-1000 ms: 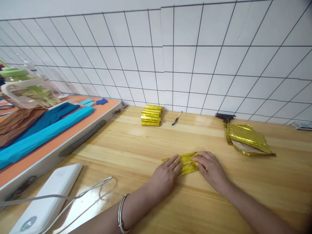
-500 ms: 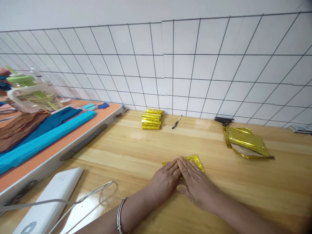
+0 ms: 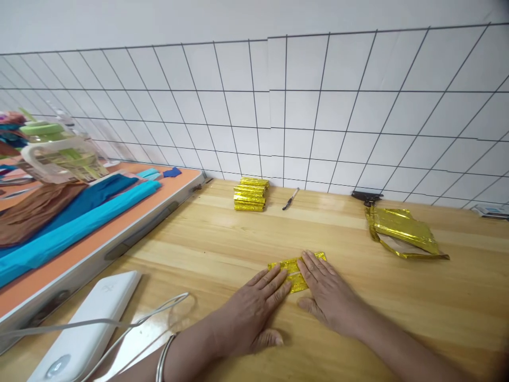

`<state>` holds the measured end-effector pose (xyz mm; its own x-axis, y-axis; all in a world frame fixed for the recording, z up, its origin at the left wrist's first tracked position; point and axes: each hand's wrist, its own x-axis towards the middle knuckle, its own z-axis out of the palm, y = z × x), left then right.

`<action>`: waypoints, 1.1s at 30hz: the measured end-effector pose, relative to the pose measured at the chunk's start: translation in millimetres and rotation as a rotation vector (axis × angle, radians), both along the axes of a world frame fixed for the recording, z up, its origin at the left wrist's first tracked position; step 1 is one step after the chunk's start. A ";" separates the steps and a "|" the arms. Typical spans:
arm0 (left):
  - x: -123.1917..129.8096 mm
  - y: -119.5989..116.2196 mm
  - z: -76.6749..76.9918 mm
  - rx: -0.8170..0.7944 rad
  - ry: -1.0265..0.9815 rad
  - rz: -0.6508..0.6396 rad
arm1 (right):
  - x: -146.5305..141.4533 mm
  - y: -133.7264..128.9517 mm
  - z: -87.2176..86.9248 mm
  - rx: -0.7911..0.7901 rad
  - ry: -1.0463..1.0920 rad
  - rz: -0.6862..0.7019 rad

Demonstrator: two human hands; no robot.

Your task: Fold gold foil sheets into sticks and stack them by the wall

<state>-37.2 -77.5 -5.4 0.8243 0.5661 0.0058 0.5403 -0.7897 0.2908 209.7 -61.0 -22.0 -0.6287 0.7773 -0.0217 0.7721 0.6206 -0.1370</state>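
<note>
A small sheet of gold foil paper (image 3: 295,267) lies creased on the wooden table, partly covered by both my hands. My left hand (image 3: 260,300) presses flat on its left part, fingers stretched out and thumb apart on the wood. Flat on the right part rests my right hand (image 3: 328,294), fingers extended and its thumb near the foil's lower edge. Between my fingertips a strip of the gold surface shows, with a thin pale line across it. Farther back stands a pleated stack of gold foil (image 3: 251,194).
A pen (image 3: 290,199) lies near the tiled wall. At right are a larger folded gold sheet (image 3: 407,231) and a black clip-like object (image 3: 366,197). On the left, a white power bank (image 3: 89,323) with a cable, an orange-topped board (image 3: 170,193), blue paper rolls (image 3: 83,228) and a jug (image 3: 66,159).
My hands have moved apart; the left slid left and down with its thumb spreading out. More of the gold foil shows between them. The view has shifted slightly.
</note>
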 end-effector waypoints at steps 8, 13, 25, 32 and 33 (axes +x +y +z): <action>-15.0 -12.7 14.8 0.010 0.001 0.092 | -1.1 0.7 -5.7 0.046 0.010 0.009; 21.4 1.8 12.0 0.131 -0.086 0.255 | -0.7 1.3 -8.3 0.059 0.016 0.010; 26.1 24.7 -22.1 0.151 -0.037 0.168 | 3.1 -1.0 -8.0 0.084 0.013 -0.009; 32.4 41.3 -13.9 0.161 -0.007 0.135 | 14.1 -13.0 -17.8 0.171 0.050 -0.064; 34.9 38.4 -14.8 0.157 -0.012 0.146 | 14.7 -13.7 -18.6 0.172 0.050 -0.062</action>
